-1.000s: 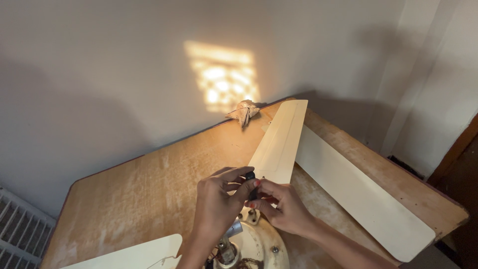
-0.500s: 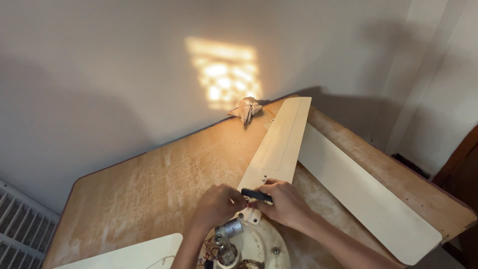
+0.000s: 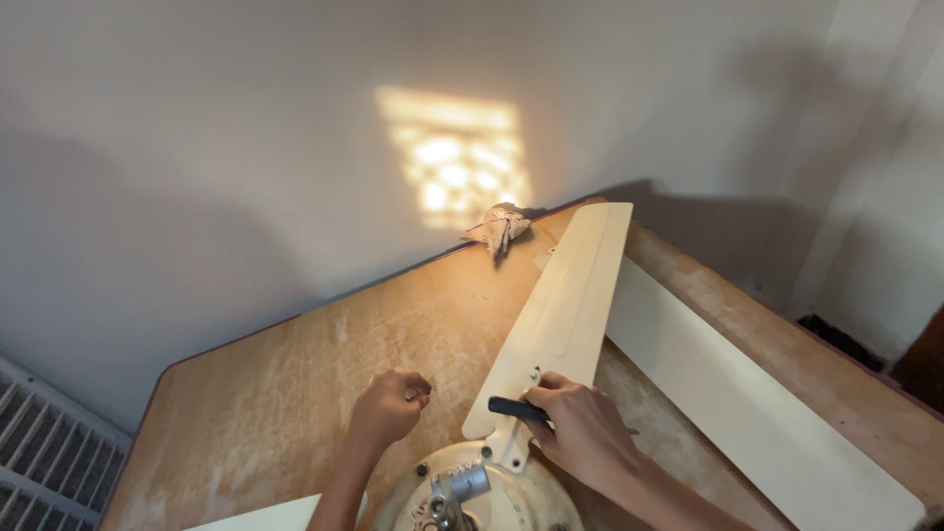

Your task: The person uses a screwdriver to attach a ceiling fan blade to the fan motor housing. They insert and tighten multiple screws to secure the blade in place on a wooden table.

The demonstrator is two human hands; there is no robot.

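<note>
A cream ceiling fan lies on a worn wooden table [image 3: 295, 374]. Its round motor housing [image 3: 492, 492] is at the bottom edge. One cream blade [image 3: 565, 315] runs from the housing up toward the wall. My right hand [image 3: 580, 433] rests at the blade's root and grips a dark tool handle [image 3: 516, 407] held level, pointing left. My left hand [image 3: 388, 405] is a closed fist on the table left of the blade, apart from the tool; something small may be pinched in its fingers, too small to tell.
A second cream blade [image 3: 747, 403] lies loose along the table's right side. Part of a third blade [image 3: 265, 513] shows at the bottom left. A crumpled scrap [image 3: 500, 226] sits at the far edge against the grey wall. A white grille [image 3: 39, 442] is at the lower left.
My left hand has let go of the tool and drawn away to the left as a fist. My right hand keeps the tool, now level at the blade root. The view shifted slightly.
</note>
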